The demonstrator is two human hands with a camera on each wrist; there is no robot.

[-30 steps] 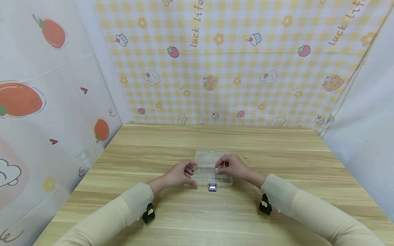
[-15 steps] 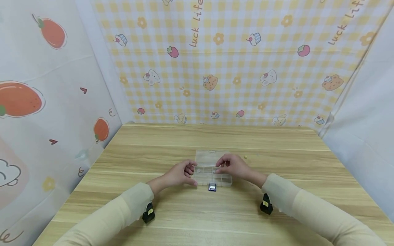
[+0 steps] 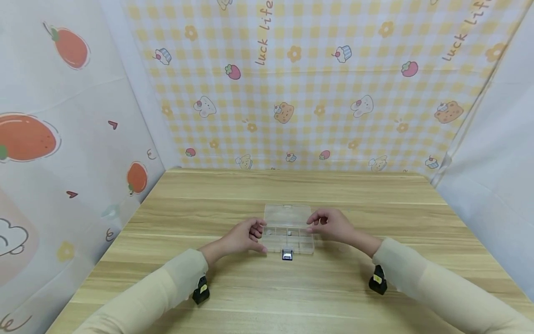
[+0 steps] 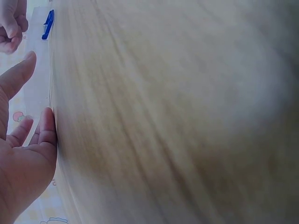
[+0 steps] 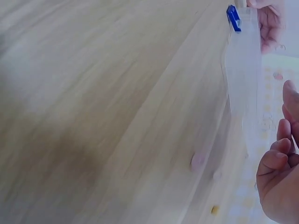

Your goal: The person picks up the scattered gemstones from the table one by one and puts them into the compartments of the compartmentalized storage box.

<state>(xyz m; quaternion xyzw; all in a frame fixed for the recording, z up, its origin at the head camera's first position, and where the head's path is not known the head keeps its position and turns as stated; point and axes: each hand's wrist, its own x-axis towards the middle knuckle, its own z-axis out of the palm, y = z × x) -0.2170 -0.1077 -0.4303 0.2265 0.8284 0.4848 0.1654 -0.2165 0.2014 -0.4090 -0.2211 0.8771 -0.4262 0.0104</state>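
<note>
back: yellow-checked cloth [image 3: 306, 88] | left: fruit-print cloth [image 3: 93, 104] | right: white cloth [image 3: 496, 185] | furniture: wood-grain tabletop [image 3: 208, 190]

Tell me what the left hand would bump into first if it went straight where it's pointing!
The clear box: the left hand points at its left side. The hand is so close it may be touching; I can't tell for sure.

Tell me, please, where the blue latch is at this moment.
In the head view, the blue latch is midway along the near edge of the clear compartment box; the left hand is at its left end, the right hand by its right.
</note>
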